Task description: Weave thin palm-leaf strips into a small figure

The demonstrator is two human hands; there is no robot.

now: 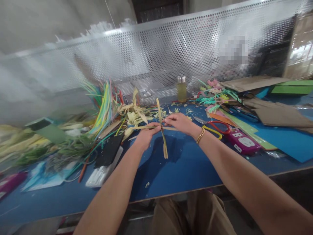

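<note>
Crossed strips (164, 145), pale yellow-green: held above the blue surface (176, 176), one running lengthwise, the other roughly across it. Left hand (146, 136): thumb and fingers closed on the strips beside the crossing. Right hand (181, 123): fingertips pinched on the strips at the crossing; gold bracelet (201, 135) worn at the wrist. Scissors (201, 121), red and yellow handles: laid beyond the right wrist. Lidded bottle (181, 92): stood near the perforated panel (156, 42).

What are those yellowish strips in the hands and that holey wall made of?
Yellowish strips: probably dried leaf or husk, matte, judging by their dull straw colour; maybe paper.
Holey wall: likely metal, fairly shiny, from its silvery glints.
</note>
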